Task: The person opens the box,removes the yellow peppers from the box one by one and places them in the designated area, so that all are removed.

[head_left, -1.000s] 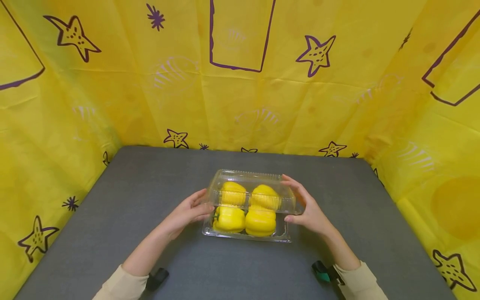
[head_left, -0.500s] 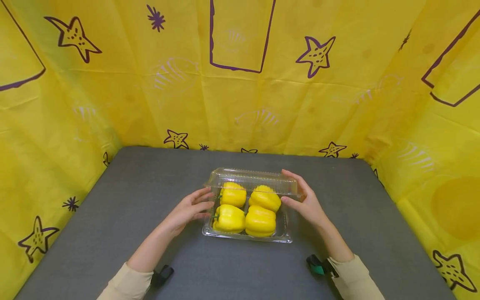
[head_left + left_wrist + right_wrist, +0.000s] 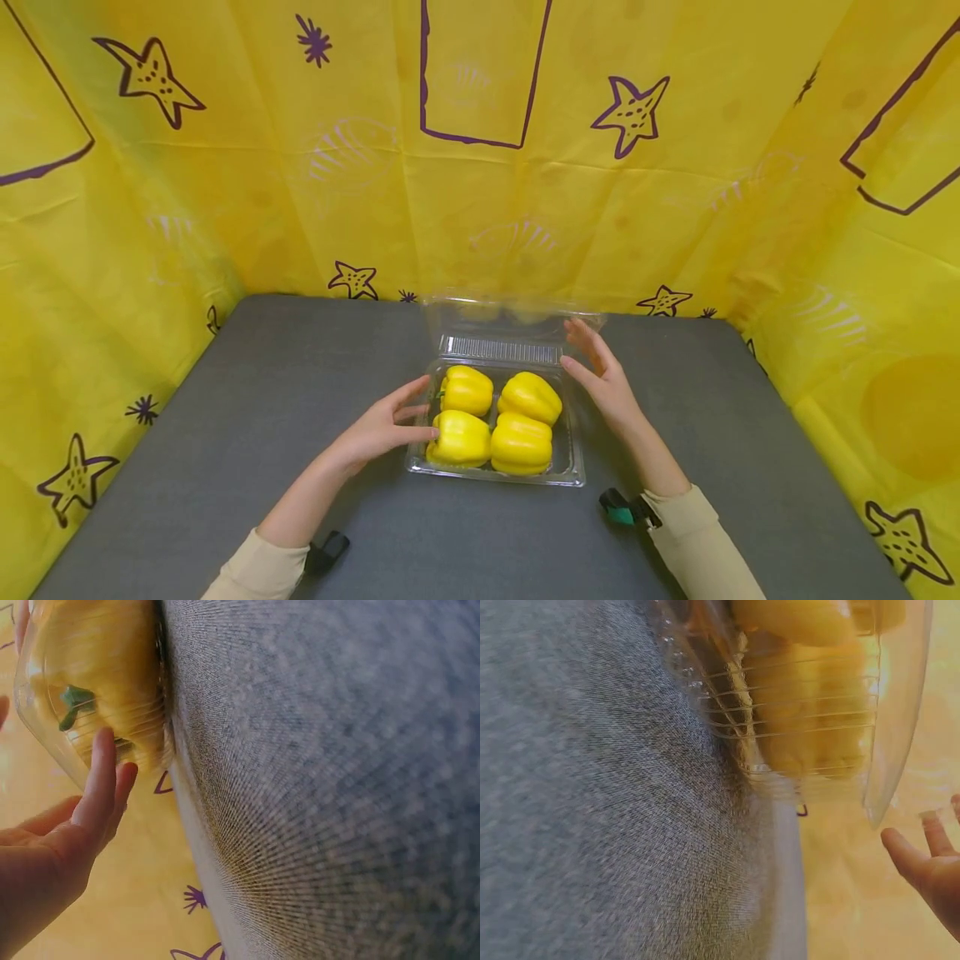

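A clear plastic clamshell box [image 3: 495, 476] stands on the table, holding several yellow bell peppers [image 3: 459, 437]. Its hinged lid [image 3: 513, 323] is swung up and back, blurred by motion. My left hand [image 3: 382, 429] lies along the box's left side, thumb at the front pepper and fingers loosely extended. In the left wrist view its fingertips are right at the ribbed wall near a green stem [image 3: 75, 705]. My right hand [image 3: 611, 383], fingers spread, is at the lid's right end. In the right wrist view that hand [image 3: 934, 862] is just beyond the clear plastic edge.
The grey tabletop [image 3: 480, 542] extends on all sides of the box. A yellow cloth [image 3: 510, 200] printed with starfish and fish hangs behind the table and along both sides. Dark straps [image 3: 326, 550] are on both wrists.
The lid has swung from over the peppers up and away to the back. My right hand has moved back with it and its fingers have spread. The left hand stays beside the box.
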The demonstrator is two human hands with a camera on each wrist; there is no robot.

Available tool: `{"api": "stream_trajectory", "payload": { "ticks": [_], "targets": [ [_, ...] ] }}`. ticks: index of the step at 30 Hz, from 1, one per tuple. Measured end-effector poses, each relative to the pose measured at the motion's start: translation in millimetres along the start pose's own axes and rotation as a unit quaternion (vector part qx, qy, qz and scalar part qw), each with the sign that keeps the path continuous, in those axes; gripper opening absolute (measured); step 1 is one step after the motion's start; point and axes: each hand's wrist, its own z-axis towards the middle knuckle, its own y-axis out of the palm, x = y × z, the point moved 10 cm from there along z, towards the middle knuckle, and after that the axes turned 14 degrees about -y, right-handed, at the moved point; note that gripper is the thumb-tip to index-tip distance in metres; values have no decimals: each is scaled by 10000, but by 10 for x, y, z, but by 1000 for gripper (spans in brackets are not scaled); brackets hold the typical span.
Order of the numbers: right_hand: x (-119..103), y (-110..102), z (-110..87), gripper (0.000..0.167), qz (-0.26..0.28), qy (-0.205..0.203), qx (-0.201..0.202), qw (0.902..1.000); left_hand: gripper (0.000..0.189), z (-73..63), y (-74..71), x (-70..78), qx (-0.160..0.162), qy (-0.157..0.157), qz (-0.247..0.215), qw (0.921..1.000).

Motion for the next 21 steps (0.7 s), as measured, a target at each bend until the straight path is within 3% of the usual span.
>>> {"api": "stream_trajectory", "payload": {
  "ticks": [6,12,21],
  "targets": [
    [98,25,65,64,244,104,-25,9996,104,-16,84,16,-37,9,448,9990],
    [287,31,77,65,507,486,16,9975,118,-41,188,41,-302,285,616,9972],
    [503,78,100,64,1042,972,108,9897,125,-79,230,63,-245,417,1148,9922]
  ]
}}
